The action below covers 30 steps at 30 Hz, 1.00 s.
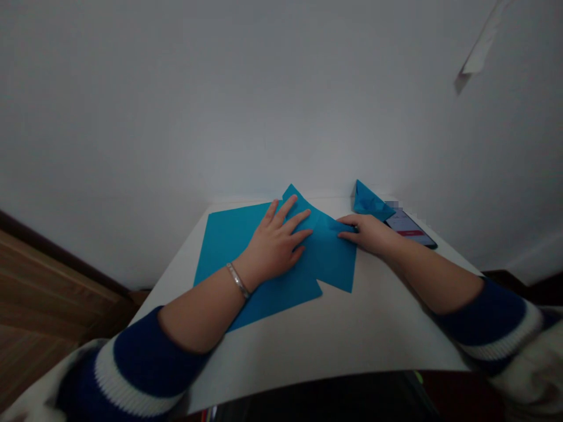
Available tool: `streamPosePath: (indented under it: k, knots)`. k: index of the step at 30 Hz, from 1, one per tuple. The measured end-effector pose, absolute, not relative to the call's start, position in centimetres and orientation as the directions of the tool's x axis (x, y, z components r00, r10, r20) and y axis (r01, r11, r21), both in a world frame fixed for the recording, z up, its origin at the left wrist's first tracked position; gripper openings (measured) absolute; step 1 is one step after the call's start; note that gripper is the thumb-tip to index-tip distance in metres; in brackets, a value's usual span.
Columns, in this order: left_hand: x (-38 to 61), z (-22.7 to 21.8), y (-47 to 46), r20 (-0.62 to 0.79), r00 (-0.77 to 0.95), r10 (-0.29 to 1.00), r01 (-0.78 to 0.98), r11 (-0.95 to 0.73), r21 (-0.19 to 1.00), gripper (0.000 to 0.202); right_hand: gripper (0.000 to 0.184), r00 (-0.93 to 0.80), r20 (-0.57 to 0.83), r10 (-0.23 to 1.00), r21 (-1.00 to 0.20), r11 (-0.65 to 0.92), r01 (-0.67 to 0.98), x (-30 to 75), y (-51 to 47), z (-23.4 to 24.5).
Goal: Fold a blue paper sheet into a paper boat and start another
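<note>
A sheet of blue paper (334,258) lies on the white table, overlapping a larger blue sheet (229,240) to its left. Flat on the upper sheet rests my left hand (277,243), its fingers spread; a silver bracelet is on that wrist. My right hand (363,230) pinches the upper sheet's right edge between thumb and fingers, and the paper bends up slightly there. Just beyond the right hand stands a folded blue paper shape (370,202) with a pointed top. Part of both sheets is hidden beneath my left hand and forearm.
A phone (411,227) with a lit screen lies by the table's right edge, partly behind the folded shape. The white table (352,334) meets a pale wall at the back. Wooden furniture (53,299) stands at the left. A paper strip (481,44) hangs on the wall.
</note>
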<state>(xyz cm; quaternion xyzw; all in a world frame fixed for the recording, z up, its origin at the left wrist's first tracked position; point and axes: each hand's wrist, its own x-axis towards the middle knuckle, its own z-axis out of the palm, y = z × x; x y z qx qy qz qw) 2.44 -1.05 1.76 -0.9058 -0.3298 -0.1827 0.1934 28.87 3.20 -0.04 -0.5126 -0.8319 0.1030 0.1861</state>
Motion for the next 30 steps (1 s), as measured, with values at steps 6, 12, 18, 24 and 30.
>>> streamPosePath:
  k: [6, 12, 18, 24, 30]
  knots:
    - [2.4, 1.1, -0.7, 0.329, 0.724, 0.605, 0.681, -0.703, -0.204, 0.042, 0.045, -0.386, 0.262, 0.884, -0.386, 0.463, 0.798, 28.6, 3.1, -0.3]
    - [2.3, 0.3, -0.2, 0.221, 0.684, 0.695, 0.726, -0.678, -0.114, 0.042, 0.046, -0.24, 0.29, 0.926, -0.531, 0.365, 0.765, 28.2, 2.8, -0.6]
    - [2.3, 0.8, -0.3, 0.198, 0.717, 0.668, 0.685, -0.728, -0.029, 0.043, 0.029, -0.361, 0.311, 0.879, -0.512, 0.476, 0.715, 28.3, 3.3, -0.6]
    - [2.2, 0.4, -0.2, 0.017, 0.738, 0.675, 0.674, -0.738, 0.015, 0.057, 0.025, -0.283, 0.439, 0.853, -0.598, 0.513, 0.616, 28.4, 3.7, -1.0]
    - [1.9, -0.9, 0.5, 0.044, 0.632, 0.774, 0.775, -0.631, -0.035, 0.056, 0.043, -0.354, 0.396, 0.847, -0.681, 0.53, 0.505, 28.3, 3.4, -1.1]
